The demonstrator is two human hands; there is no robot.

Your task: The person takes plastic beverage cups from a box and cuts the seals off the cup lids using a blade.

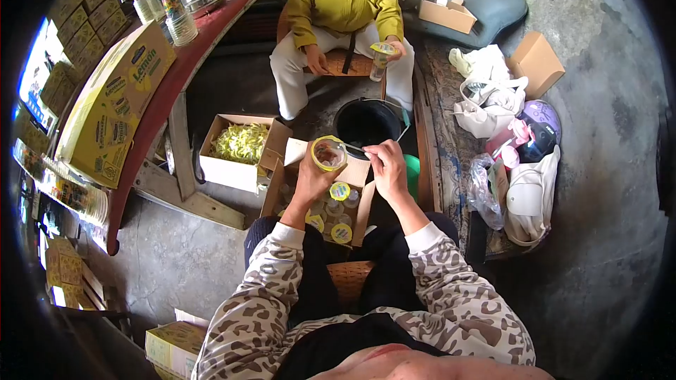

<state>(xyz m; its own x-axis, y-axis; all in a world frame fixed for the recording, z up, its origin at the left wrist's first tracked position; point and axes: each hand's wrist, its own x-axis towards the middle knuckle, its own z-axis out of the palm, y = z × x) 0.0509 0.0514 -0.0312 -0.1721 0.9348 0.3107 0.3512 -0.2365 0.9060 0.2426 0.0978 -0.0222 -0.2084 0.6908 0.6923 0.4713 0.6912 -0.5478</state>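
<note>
My left hand (315,181) is wrapped round a clear plastic cup (329,153) with a yellow rim, tilted so that its top faces me. In my right hand (387,168) is a thin metal tool (355,148), pinched between the fingers, its far end at the cup's rim. Below my hands stands an open cardboard box (365,212) holding several clear cups, some with yellow lids (340,191). A black bucket (367,121) stands just beyond my right hand.
Opposite sits a person in a yellow shirt (346,0), holding a yellow-topped cup (381,60). A box of yellow strips (240,143) is at left, near a red table (182,74) with a lemon carton (116,102). Bags (529,197) lie at right.
</note>
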